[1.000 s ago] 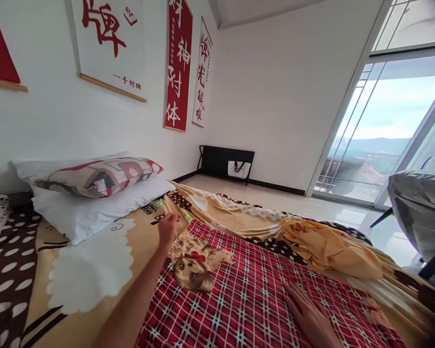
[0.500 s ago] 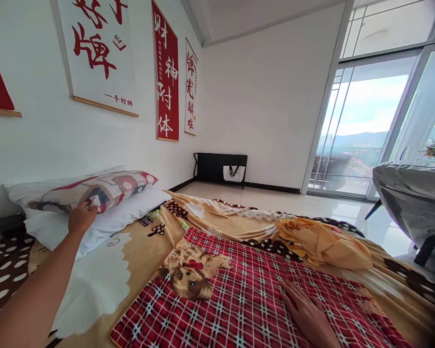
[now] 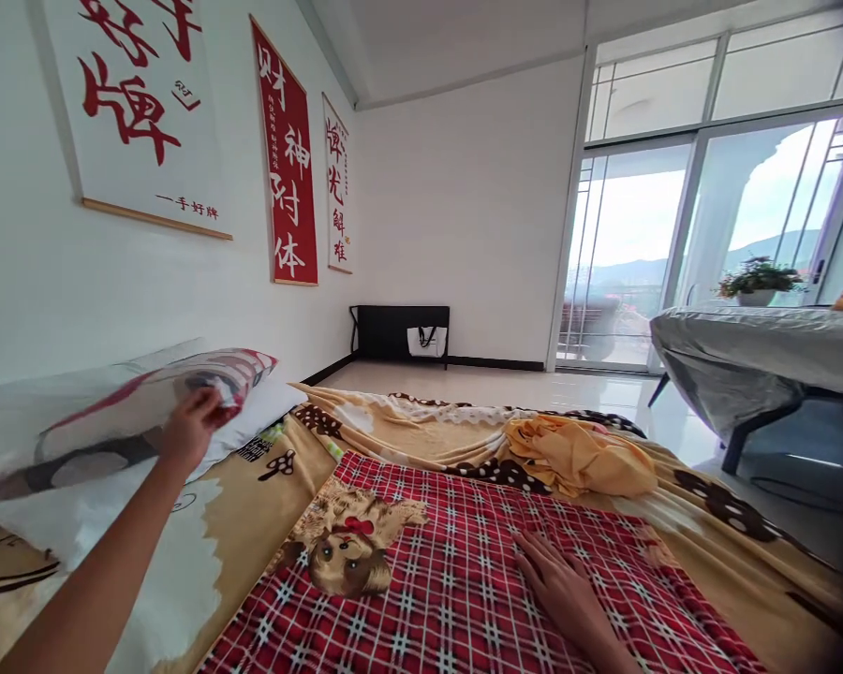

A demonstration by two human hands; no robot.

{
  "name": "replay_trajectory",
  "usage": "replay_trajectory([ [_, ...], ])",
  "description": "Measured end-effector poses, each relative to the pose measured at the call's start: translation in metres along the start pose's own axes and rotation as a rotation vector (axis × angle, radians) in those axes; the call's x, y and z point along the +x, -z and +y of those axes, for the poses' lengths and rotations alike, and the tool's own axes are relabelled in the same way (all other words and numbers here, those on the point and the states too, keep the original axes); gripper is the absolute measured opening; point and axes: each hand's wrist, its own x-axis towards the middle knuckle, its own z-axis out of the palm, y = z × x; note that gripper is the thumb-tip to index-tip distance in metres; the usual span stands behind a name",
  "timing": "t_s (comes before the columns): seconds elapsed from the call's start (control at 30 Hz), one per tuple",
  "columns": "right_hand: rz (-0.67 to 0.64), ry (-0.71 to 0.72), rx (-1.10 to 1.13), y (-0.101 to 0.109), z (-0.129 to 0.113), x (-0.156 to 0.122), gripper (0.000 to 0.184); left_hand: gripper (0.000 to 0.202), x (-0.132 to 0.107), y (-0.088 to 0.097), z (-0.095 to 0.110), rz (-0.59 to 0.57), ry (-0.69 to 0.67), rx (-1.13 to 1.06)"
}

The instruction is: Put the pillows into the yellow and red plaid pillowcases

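My left hand [image 3: 191, 426] grips the edge of a patterned pillow [image 3: 123, 407] with red, grey and white shapes and holds it lifted and tilted above a white pillow [image 3: 257, 412] by the wall. My right hand [image 3: 558, 585] lies flat, fingers stretched out, on a red plaid blanket [image 3: 450, 580] with a puppy picture [image 3: 344, 552]. That blanket is spread over a tan cartoon blanket [image 3: 253, 505] covering the mattress. A bunched yellow cloth [image 3: 576, 454] sits beyond my right hand.
Red and white calligraphy scrolls [image 3: 288, 159] hang on the left wall. A black low rack with a white bag [image 3: 400, 332] stands in the far corner. A covered table [image 3: 765, 346] with a potted plant [image 3: 755, 281] is at right, by tall glass doors [image 3: 632, 253].
My left hand reached from the blanket to the patterned pillow, took hold of it, and has now lifted it off the white pillow. My right hand stayed flat on the plaid blanket.
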Motion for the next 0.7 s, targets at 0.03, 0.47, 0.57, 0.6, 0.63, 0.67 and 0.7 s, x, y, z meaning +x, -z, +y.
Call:
replay_trajectory([
  [0.03,-0.001,-0.005,-0.006,0.0,0.0,0.0,0.056,0.028,-0.012,-0.007,-0.012,-0.104,0.047,0.007],
  [0.47,-0.01,-0.024,-0.014,0.002,-0.003,0.0,0.055,0.035,-0.107,0.044,-0.114,-0.374,0.796,0.184],
  [0.57,-0.01,-0.018,-0.002,-0.002,0.0,0.001,0.055,0.037,-0.102,0.068,-0.107,-0.229,0.981,0.075],
  [0.6,-0.008,-0.016,-0.001,-0.003,0.0,0.002,0.055,0.036,-0.101,0.07,-0.106,-0.165,0.955,0.023],
  [0.63,-0.006,-0.015,-0.002,-0.003,0.0,0.002,0.055,0.036,-0.099,0.07,-0.106,-0.1,0.89,-0.025],
  [0.67,-0.002,-0.015,-0.003,-0.003,0.0,0.001,0.056,0.036,-0.097,0.067,-0.107,-0.037,0.796,-0.057],
  [0.7,-0.002,-0.017,-0.006,-0.002,-0.001,0.001,0.056,0.036,-0.095,0.061,-0.107,0.019,0.694,-0.069],
])
